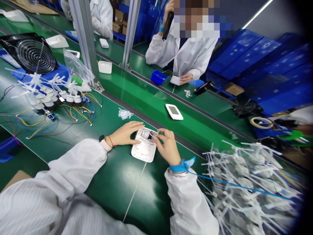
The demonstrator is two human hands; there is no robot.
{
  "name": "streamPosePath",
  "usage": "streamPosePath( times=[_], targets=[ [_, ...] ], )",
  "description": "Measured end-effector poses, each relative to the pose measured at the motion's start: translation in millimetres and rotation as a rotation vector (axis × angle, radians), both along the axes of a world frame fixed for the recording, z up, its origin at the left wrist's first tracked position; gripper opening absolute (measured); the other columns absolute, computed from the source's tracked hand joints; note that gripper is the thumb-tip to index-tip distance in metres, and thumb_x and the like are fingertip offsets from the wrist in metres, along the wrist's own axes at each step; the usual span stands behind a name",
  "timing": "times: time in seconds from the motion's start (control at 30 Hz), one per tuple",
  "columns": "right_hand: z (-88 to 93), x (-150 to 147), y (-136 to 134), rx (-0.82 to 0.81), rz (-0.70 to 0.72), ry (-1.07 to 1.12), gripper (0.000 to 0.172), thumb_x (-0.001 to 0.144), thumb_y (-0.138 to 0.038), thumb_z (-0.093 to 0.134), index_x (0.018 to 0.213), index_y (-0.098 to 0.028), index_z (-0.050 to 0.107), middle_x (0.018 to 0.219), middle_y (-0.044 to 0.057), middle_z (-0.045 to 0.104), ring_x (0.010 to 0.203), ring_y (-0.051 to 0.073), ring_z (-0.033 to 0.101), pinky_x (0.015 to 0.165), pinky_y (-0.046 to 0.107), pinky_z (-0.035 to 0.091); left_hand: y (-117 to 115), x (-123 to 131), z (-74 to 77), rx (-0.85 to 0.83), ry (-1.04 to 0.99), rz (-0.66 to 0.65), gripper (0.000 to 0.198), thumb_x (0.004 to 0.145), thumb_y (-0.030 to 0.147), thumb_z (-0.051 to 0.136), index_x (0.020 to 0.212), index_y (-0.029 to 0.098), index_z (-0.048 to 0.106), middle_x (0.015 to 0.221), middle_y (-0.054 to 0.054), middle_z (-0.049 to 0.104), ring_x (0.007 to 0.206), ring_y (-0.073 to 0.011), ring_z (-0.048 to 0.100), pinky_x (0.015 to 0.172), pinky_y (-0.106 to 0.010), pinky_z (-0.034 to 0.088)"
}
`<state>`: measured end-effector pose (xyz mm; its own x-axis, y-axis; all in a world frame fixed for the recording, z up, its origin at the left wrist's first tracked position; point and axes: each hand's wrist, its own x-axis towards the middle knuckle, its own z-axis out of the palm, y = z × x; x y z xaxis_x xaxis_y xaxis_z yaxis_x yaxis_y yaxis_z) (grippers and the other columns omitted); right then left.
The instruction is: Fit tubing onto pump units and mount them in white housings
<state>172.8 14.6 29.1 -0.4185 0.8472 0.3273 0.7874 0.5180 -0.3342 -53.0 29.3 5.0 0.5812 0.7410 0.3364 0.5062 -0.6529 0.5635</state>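
Observation:
A white plastic housing [143, 150] lies open side up on the green bench, with a white cylindrical part and dark parts at its far end. My left hand [124, 133] grips the housing's left side, fingers along the far edge and thumb over the inside. At the far right corner, my right hand [168, 147] is closed in a pinch over the dark parts; what sits between the fingertips is too small to make out. A blue wrist strap [179, 166] with a cord is on my right wrist. Small white pieces [125, 113] lie in a pile beyond my left hand.
White-and-black parts with cable ties and coloured wires [49, 101] are heaped at left, near a black fan [36, 55]. More bagged parts with ties [246, 186] crowd the right. A white device with a screen [174, 111] lies on the green belt [146, 98]. A co-worker [186, 55] sits opposite.

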Motion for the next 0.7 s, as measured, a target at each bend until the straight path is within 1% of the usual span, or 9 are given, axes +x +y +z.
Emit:
streamPosePath(
  times=[0.1, 0.17, 0.23, 0.3, 0.4, 0.47, 0.53, 0.6, 0.7],
  targets=[
    [-0.7, 2.0, 0.3, -0.007, 0.024, 0.0, 0.023, 0.086, -0.024, 0.046, 0.081, -0.018, 0.068, 0.112, 0.01, 0.052, 0.105, 0.025, 0.041, 0.091, 0.043, 0.036, -0.8, 14.4, 9.4, 0.158, 0.083, 0.008, 0.041, 0.08, 0.031, 0.057, 0.119, 0.02, 0.05, 0.133, -0.007, 0.043, 0.124, -0.0231, 0.034, 0.098, -0.039, 0.033],
    [-2.7, 3.1, 0.5, -0.004, 0.026, -0.01, 0.024, 0.086, -0.024, 0.046, 0.078, -0.018, 0.068, 0.115, 0.01, 0.051, 0.107, 0.025, 0.04, 0.092, 0.044, 0.035, 1.4, 24.7, 14.0, 0.274, 0.16, -0.001, 0.023, 0.083, 0.025, 0.053, 0.104, 0.018, 0.058, 0.125, -0.006, 0.05, 0.122, -0.0235, 0.036, 0.093, -0.038, 0.035],
    [-4.3, 3.8, 0.4, 0.002, 0.024, -0.02, 0.024, 0.086, -0.025, 0.047, 0.077, -0.019, 0.068, 0.115, 0.009, 0.051, 0.107, 0.025, 0.04, 0.092, 0.044, 0.034, 5.2, 32.2, 16.0, 0.374, 0.232, -0.037, 0.013, 0.086, 0.021, 0.049, 0.09, 0.017, 0.061, 0.114, -0.005, 0.057, 0.118, -0.0231, 0.039, 0.089, -0.037, 0.036],
    [-4.0, 3.9, -0.4, 0.016, 0.016, -0.034, 0.022, 0.085, -0.025, 0.048, 0.078, -0.021, 0.068, 0.114, 0.008, 0.051, 0.105, 0.025, 0.04, 0.091, 0.044, 0.035, 9.2, 35.7, 16.0, 0.444, 0.282, -0.085, 0.015, 0.087, 0.019, 0.047, 0.083, 0.016, 0.061, 0.105, -0.004, 0.06, 0.115, -0.0214, 0.042, 0.086, -0.035, 0.035],
    [1.6, 2.0, -3.6, 0.053, 0.007, -0.081, 0.015, 0.083, -0.027, 0.054, 0.08, -0.021, 0.067, 0.11, 0.007, 0.054, 0.103, 0.025, 0.04, 0.087, 0.042, 0.036, 12.6, 36.1, 15.4, 0.502, 0.326, -0.121, 0.016, 0.088, 0.018, 0.046, 0.083, 0.015, 0.06, 0.098, -0.004, 0.062, 0.11, -0.0195, 0.045, 0.084, -0.033, 0.034],
    [7.6, -0.9, -7.1, 0.068, 0.022, -0.161, 0.012, 0.079, -0.029, 0.059, 0.081, -0.021, 0.067, 0.108, 0.007, 0.055, 0.103, 0.027, 0.039, 0.083, 0.042, 0.035, 12.7, 35.5, 16.1, 0.524, 0.353, -0.132, 0.015, 0.088, 0.016, 0.045, 0.084, 0.014, 0.06, 0.095, -0.005, 0.062, 0.107, -0.0196, 0.046, 0.082, -0.032, 0.034],
    [13.5, -5.1, -11.2, 0.076, 0.036, -0.268, 0.013, 0.075, -0.03, 0.064, 0.082, -0.02, 0.067, 0.106, 0.008, 0.056, 0.103, 0.028, 0.038, 0.081, 0.043, 0.033, 11.7, 35.3, 17.7, 0.538, 0.375, -0.138, 0.015, 0.088, 0.014, 0.045, 0.085, 0.013, 0.059, 0.093, -0.005, 0.061, 0.105, -0.0198, 0.046, 0.08, -0.032, 0.034],
    [18.0, -10.0, -15.3, 0.09, 0.022, -0.353, 0.011, 0.075, -0.027, 0.064, 0.082, -0.019, 0.067, 0.103, 0.009, 0.057, 0.102, 0.029, 0.038, 0.08, 0.043, 0.031, 10.4, 35.6, 19.6, 0.547, 0.387, -0.135, 0.014, 0.087, 0.012, 0.046, 0.084, 0.012, 0.059, 0.092, -0.005, 0.061, 0.102, -0.0199, 0.047, 0.079, -0.032, 0.034],
    [20.7, -17.2, -20.4, 0.112, -0.022, -0.396, 0.01, 0.077, -0.021, 0.061, 0.083, -0.018, 0.068, 0.099, 0.009, 0.057, 0.1, 0.028, 0.039, 0.078, 0.042, 0.029, 8.9, 36.5, 21.8, 0.545, 0.401, -0.123, 0.013, 0.086, 0.012, 0.047, 0.082, 0.011, 0.059, 0.09, -0.005, 0.061, 0.101, -0.0203, 0.047, 0.078, -0.032, 0.033]
  ],
)
